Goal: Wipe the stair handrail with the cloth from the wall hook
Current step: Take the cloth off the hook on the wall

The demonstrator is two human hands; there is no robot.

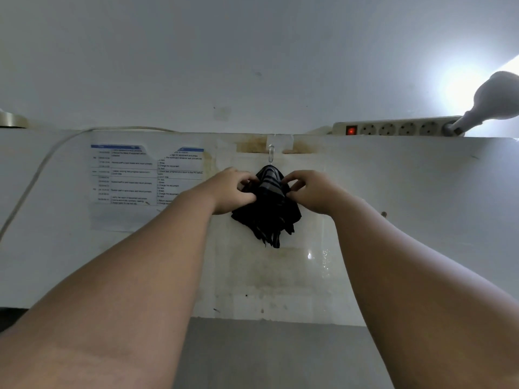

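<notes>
A dark cloth [266, 214] with grey stripes hangs bunched against the white wall, just below a small clear wall hook [271, 154]. Whether its top still hangs on the hook is hard to tell. My left hand [230, 190] pinches the cloth's upper left side with curled fingers. My right hand [311, 190] pinches its upper right side the same way. Both forearms reach up from the bottom of the view. No handrail is in sight.
A printed schedule sheet [146, 175] is stuck to the wall left of the cloth. On the ledge above lies a power strip [393, 128] with a red lit switch, with a lit lamp [488, 99] plugged in at the right. A white cable [36, 175] runs down the left.
</notes>
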